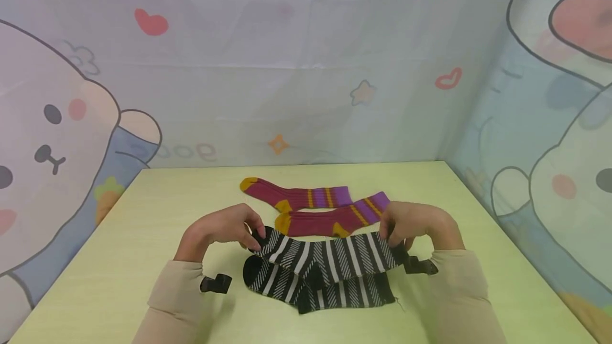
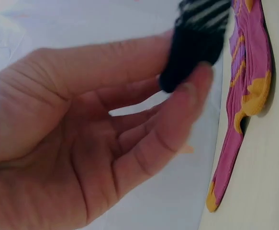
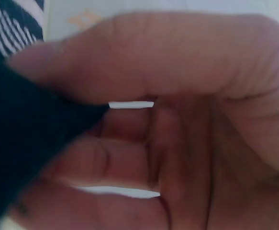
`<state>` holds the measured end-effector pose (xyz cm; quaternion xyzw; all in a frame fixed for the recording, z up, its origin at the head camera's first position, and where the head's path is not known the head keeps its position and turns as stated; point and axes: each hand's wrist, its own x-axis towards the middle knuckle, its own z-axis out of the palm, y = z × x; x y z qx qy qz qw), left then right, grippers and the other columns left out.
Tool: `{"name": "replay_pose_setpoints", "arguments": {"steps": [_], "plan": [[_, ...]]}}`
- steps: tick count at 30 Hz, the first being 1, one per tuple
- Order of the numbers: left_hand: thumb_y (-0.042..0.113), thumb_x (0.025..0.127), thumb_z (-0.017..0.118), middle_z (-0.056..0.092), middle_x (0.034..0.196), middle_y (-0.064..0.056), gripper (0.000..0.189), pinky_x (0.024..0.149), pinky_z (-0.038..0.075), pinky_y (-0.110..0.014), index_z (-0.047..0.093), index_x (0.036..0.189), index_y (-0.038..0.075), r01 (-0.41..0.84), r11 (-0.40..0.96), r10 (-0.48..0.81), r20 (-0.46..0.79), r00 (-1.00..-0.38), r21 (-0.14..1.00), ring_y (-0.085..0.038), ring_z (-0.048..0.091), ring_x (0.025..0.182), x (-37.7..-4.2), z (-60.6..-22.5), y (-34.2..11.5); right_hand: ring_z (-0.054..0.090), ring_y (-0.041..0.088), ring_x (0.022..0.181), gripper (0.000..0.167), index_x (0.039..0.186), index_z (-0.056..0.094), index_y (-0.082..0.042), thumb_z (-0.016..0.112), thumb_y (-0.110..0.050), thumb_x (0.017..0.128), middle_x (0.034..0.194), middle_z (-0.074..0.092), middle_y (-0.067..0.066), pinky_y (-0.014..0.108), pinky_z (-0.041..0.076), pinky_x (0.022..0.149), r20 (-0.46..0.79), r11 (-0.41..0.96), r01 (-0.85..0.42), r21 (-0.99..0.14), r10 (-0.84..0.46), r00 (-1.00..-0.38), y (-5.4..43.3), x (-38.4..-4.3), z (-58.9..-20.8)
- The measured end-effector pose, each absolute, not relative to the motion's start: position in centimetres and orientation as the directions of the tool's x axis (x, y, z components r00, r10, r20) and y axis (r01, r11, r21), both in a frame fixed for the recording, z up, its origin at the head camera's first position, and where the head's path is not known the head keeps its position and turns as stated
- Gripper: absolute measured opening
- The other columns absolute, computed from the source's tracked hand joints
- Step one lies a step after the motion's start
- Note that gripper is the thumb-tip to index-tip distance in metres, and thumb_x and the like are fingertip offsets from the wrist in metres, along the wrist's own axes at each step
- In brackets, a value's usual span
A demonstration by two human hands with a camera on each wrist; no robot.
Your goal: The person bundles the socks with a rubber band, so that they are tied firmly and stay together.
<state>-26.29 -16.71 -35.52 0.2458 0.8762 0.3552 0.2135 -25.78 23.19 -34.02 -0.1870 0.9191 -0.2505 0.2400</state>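
Both hands hold one black-and-white striped sock [image 1: 330, 259] stretched sideways between them. My left hand [image 1: 234, 227] pinches its black toe [image 2: 192, 57] between thumb and fingers. At the other end, my right hand [image 1: 406, 222] pinches the dark cuff [image 3: 29, 129], which covers much of the right wrist view. Below the held sock lies a matching striped sock [image 1: 349, 293] on the table, its toe to the left; the held one overlaps its upper part in the head view.
Behind the hands lie two maroon socks with yellow toes and heels and purple cuffs, the farther sock [image 1: 296, 195] and the nearer sock [image 1: 315, 223]. They rest on the pale yellow table [image 1: 105, 259]. A printed curtain [image 1: 306, 94] hangs along its back edge.
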Motion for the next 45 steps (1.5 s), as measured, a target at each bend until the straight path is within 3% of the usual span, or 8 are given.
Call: {"name": "replay_pose_setpoints", "arguments": {"steps": [7, 13, 18, 23, 27, 30, 36, 45], "plan": [[-0.001, 0.077, 0.083, 0.062, 0.074, -0.005, 0.018, 0.064, 0.056, -0.033, 0.066, 0.077, 0.004, 0.267, 0.722, 0.582, -0.35, -0.734, 0.639, -0.018, 0.064, 0.062, -25.6, -36.0, -16.2, 0.065, 0.022, 0.059, 0.019, 0.073, 0.069, -0.008, 0.072, 0.01, 0.075, 0.073, 0.065, 0.003, 0.037, 0.056, 0.053, -0.435, 0.881, -0.236, -0.411, -0.416, -0.799, 20.1, -25.6, -35.7], [0.001, 0.076, 0.084, 0.064, 0.068, -0.004, 0.02, 0.063, 0.057, -0.032, 0.066, 0.072, 0.005, 0.24, 0.8, 0.513, -0.419, -0.749, 0.551, -0.02, 0.069, 0.062, -25.6, -36.6, -16.0, 0.064, 0.019, 0.052, 0.02, 0.062, 0.068, -0.009, 0.075, 0.006, 0.073, 0.062, 0.066, 0.002, 0.031, 0.053, 0.051, -0.485, 0.916, -0.269, -0.298, -0.388, -0.783, 18.4, -25.3, -36.8], [0.004, 0.08, 0.082, 0.068, 0.068, -0.005, 0.016, 0.063, 0.058, -0.035, 0.07, 0.071, 0.007, 0.233, 0.826, 0.487, -0.441, -0.754, 0.513, -0.026, 0.07, 0.066, -25.6, -36.6, -16.0, 0.063, 0.018, 0.049, 0.014, 0.065, 0.069, -0.01, 0.079, -0.004, 0.073, 0.059, 0.066, 0.003, 0.031, 0.049, 0.049, -0.502, 0.928, -0.283, -0.243, -0.37, -0.781, 17.9, -25.4, -37.1], [0.001, 0.082, 0.079, 0.069, 0.072, -0.007, 0.013, 0.064, 0.058, -0.038, 0.067, 0.085, 0.006, 0.187, 0.836, 0.457, -0.466, -0.758, 0.516, -0.026, 0.07, 0.067, -25.8, -36.8, -15.9, 0.067, 0.022, 0.052, 0.012, 0.07, 0.071, -0.01, 0.077, -0.008, 0.08, 0.062, 0.067, 0.005, 0.037, 0.055, 0.055, -0.529, 0.932, -0.246, -0.266, -0.355, -0.771, 18.0, -25.6, -37.3], [-0.001, 0.082, 0.079, 0.068, 0.077, -0.01, 0.035, 0.066, 0.058, -0.038, 0.061, 0.112, 0.008, 0.127, 0.837, 0.428, -0.492, -0.758, 0.532, -0.026, 0.07, 0.068, -26.0, -37.2, -15.8, 0.068, 0.023, 0.052, 0.012, 0.069, 0.073, -0.01, 0.076, -0.007, 0.08, 0.063, 0.068, 0.005, 0.037, 0.056, 0.058, -0.531, 0.913, -0.254, -0.318, -0.394, -0.751, 18.3, -25.6, -36.8], [0.0, 0.083, 0.078, 0.068, 0.08, -0.01, 0.042, 0.066, 0.058, -0.038, 0.062, 0.12, 0.01, 0.115, 0.848, 0.41, -0.503, -0.761, 0.518, -0.026, 0.07, 0.068, -26.1, -37.6, -15.8, 0.067, 0.022, 0.051, 0.014, 0.068, 0.072, -0.011, 0.074, -0.008, 0.082, 0.061, 0.067, 0.004, 0.036, 0.056, 0.059, -0.509, 0.89, -0.278, -0.36, -0.437, -0.741, 18.8, -25.4, -36.3], [0.002, 0.084, 0.077, 0.069, 0.079, -0.007, 0.025, 0.067, 0.057, -0.037, 0.069, 0.106, 0.011, 0.134, 0.865, 0.396, -0.494, -0.774, 0.484, -0.026, 0.07, 0.067, -26.2, -38.0, -15.5, 0.067, 0.021, 0.05, 0.019, 0.069, 0.072, -0.014, 0.07, -0.009, 0.087, 0.06, 0.067, 0.003, 0.034, 0.057, 0.064, -0.485, 0.855, -0.303, -0.421, -0.494, -0.721, 20.2, -24.7, -36.5], [0.006, 0.086, 0.077, 0.07, 0.075, -0.006, 0.016, 0.066, 0.058, -0.037, 0.072, 0.101, 0.007, 0.143, 0.871, 0.39, -0.484, -0.784, 0.47, -0.025, 0.07, 0.064, -26.2, -38.1, -16.0, 0.068, 0.024, 0.049, 0.017, 0.071, 0.073, -0.011, 0.071, -0.005, 0.087, 0.057, 0.067, 0.009, 0.035, 0.057, 0.053, -0.556, 0.849, -0.252, -0.464, -0.501, -0.664, 20.3, -24.5, -38.8]]}}
